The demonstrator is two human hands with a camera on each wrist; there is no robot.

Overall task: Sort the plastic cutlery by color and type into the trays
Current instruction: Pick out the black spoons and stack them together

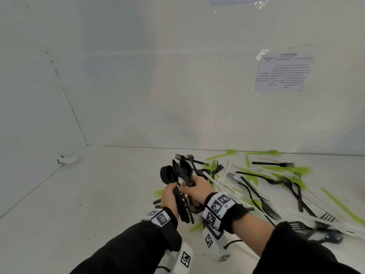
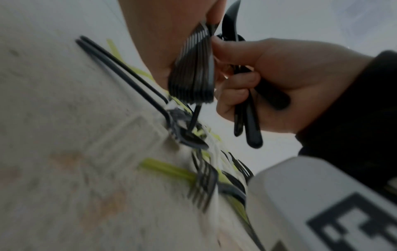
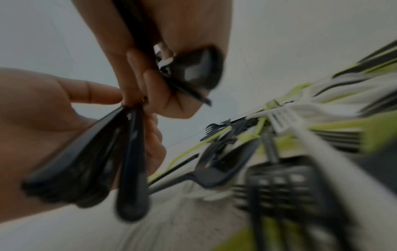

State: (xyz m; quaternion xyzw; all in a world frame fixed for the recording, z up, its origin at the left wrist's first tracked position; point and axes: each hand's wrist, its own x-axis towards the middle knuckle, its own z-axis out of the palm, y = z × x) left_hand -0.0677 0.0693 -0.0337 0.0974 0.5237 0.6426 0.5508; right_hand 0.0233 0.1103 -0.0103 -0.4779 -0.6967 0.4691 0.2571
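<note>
My left hand grips a thick stack of black spoons, bowls pointing up and away, handles running down past my wrist. In the left wrist view the stacked handles sit pressed in that hand. My right hand is close beside it and holds a few more black spoons, their handles sticking out below its curled fingers. The two bundles touch between the hands. In the right wrist view my right hand pinches near the fanned black handles. No tray shows.
A loose pile of cutlery spreads over the white table to the right of my hands: green pieces, white pieces and black forks. White walls close the back and left. A printed sheet hangs on the back wall.
</note>
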